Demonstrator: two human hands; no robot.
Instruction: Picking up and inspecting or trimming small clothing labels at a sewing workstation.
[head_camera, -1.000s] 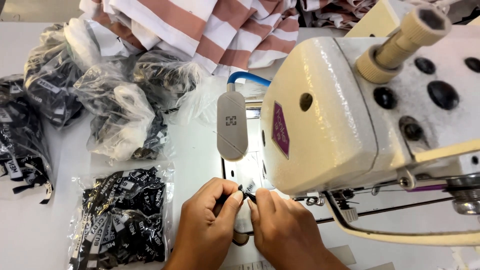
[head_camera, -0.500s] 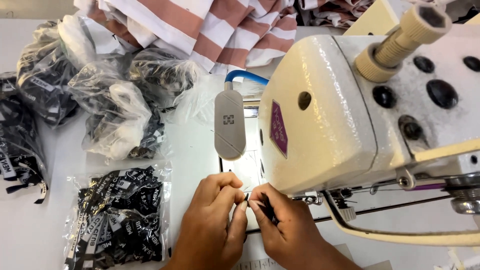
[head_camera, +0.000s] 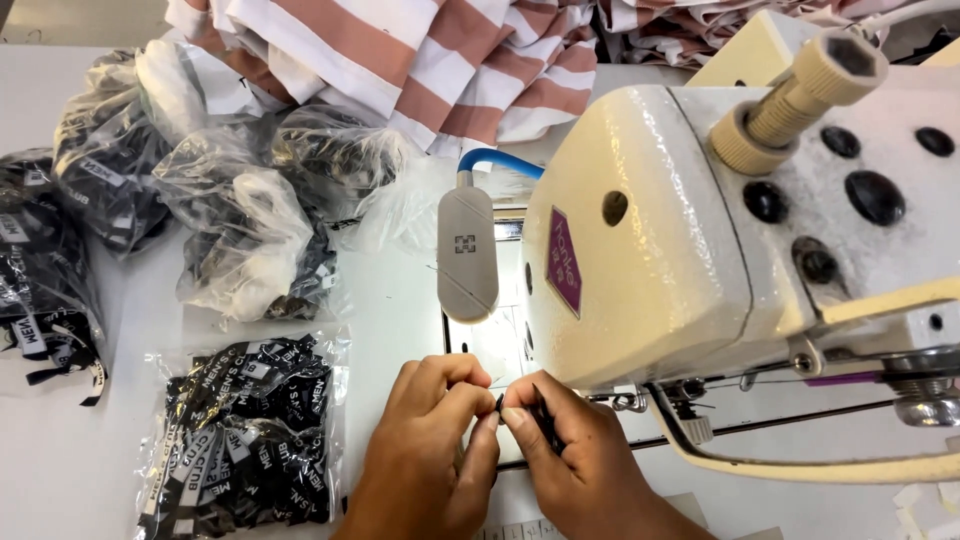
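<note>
My left hand (head_camera: 425, 455) and my right hand (head_camera: 580, 460) meet at the fingertips just below the head of a cream sewing machine (head_camera: 690, 240). Both pinch a small black piece (head_camera: 499, 403) between thumbs and forefingers; what it is I cannot make out. A dark strip also lies under my right fingers. The needle area is hidden behind the machine head and my hands. A grey oblong lamp (head_camera: 467, 253) on a blue stalk hangs just above my left hand.
A clear plastic bag of black woven labels (head_camera: 240, 430) lies left of my left hand. More bags of black labels (head_camera: 230, 210) crowd the table's left and back. Pink-and-white striped fabric (head_camera: 420, 60) is piled at the back. A metal knee-lift bar (head_camera: 800, 465) runs right.
My hands have shifted slightly left and drawn closer together, fingertips now touching over the small black piece. The view has moved a little.
</note>
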